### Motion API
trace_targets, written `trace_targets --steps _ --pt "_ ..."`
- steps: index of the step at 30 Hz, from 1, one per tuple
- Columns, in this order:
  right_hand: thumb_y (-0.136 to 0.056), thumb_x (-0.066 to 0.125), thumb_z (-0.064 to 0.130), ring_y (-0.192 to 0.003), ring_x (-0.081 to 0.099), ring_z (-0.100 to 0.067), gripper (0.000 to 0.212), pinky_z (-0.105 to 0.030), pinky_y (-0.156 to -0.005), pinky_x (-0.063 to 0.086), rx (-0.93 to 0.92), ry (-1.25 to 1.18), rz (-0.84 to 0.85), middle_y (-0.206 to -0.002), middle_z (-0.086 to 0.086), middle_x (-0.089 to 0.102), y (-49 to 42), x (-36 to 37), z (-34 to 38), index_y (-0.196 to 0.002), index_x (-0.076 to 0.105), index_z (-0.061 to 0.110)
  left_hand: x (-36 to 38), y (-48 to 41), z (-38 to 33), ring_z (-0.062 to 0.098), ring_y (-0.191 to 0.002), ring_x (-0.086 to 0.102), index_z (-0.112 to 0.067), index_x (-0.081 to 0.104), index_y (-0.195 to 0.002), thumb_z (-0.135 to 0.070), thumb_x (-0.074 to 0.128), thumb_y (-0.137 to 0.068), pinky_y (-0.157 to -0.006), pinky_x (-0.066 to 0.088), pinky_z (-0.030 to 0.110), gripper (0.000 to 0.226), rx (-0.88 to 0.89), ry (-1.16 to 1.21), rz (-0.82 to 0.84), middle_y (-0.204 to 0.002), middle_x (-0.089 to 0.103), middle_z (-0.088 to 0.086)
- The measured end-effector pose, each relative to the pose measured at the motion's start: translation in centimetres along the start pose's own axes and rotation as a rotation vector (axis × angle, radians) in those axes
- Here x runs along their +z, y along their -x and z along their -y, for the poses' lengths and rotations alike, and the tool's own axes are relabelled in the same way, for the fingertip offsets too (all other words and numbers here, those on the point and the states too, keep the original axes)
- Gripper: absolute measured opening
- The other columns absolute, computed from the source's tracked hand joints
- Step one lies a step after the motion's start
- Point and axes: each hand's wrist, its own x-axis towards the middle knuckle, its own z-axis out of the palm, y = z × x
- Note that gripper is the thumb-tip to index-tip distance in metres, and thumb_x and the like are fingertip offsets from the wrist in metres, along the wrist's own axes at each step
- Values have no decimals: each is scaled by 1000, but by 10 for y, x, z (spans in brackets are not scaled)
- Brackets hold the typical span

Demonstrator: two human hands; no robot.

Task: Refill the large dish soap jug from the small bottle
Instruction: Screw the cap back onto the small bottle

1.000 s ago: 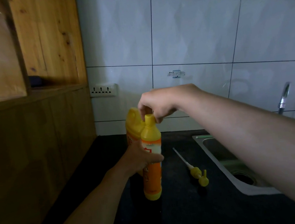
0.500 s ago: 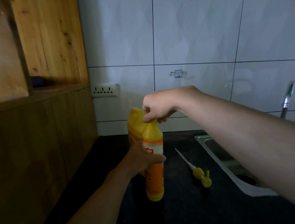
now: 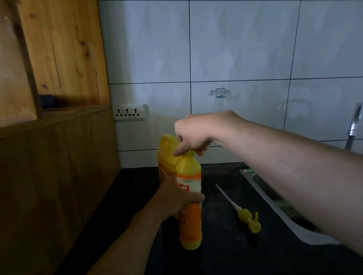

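A small yellow and orange bottle (image 3: 190, 215) stands upright on the dark counter (image 3: 234, 255). My left hand (image 3: 176, 200) grips its middle from the left. My right hand (image 3: 193, 136) comes from above and pinches the bottle's yellow cap with curled fingers. Right behind the bottle stands the large yellow jug (image 3: 166, 154), mostly hidden, with only its shoulder and handle showing. A yellow pump head with a white tube (image 3: 244, 212) lies on the counter to the right.
A steel sink (image 3: 270, 195) with a drain is set into the counter at the right, with a tap (image 3: 354, 125) behind it. A wooden cabinet (image 3: 42, 153) walls off the left side. A wall socket (image 3: 130, 113) sits on the tiled wall.
My right hand has turned on the cap, its fingers now wrapped lower over it. The left hand and the bottle have stayed in place.
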Motion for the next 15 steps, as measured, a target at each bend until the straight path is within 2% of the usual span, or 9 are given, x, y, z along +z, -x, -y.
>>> trace_targets --steps 3,6,8,11,13,15 --pt "-89 67 36 -57 63 -17 34 -26 -60 51 -37 -6 36 -68 -6 71 1 -4 0 -91 69 2 0 -1 1 22 -106 65 -27 60 -114 -42 84 -45 -96 53 51 75 -2 5 0 -110 69 1" --pt "-82 76 22 -69 64 -18 28 -25 -61 46 -101 -12 65 -79 -5 67 3 -9 -2 -104 66 10 -1 -2 2 25 -108 65 -25 59 -117 -45 87 -47 -90 56 51 78 -15 -9 9 -112 68 3" --pt "-76 80 19 -77 61 -19 32 -26 -59 43 -143 46 46 -85 -1 64 4 -12 -2 -104 65 16 0 -1 3 26 -107 66 -22 60 -116 -44 87 -47 -90 56 52 77 -16 -4 4 -111 69 5" --pt "-73 82 14 -68 49 -9 31 -24 -53 36 -196 110 7 -74 11 48 8 -13 -1 -99 66 21 0 0 3 26 -106 66 -20 62 -113 -42 87 -46 -95 53 53 75 -16 18 -2 -110 70 6" --pt "-72 83 15 -65 49 -6 27 -24 -54 37 -202 90 7 -73 11 51 7 -13 -2 -93 66 22 0 0 3 25 -107 66 -21 62 -114 -43 86 -47 -96 53 53 75 -16 6 5 -110 70 5" --pt "-75 82 22 -65 61 -11 23 -25 -61 47 -174 29 51 -72 6 63 5 -14 -3 -90 66 18 1 0 3 24 -107 66 -22 60 -116 -44 86 -47 -95 53 52 77 -11 -5 12 -111 69 3"
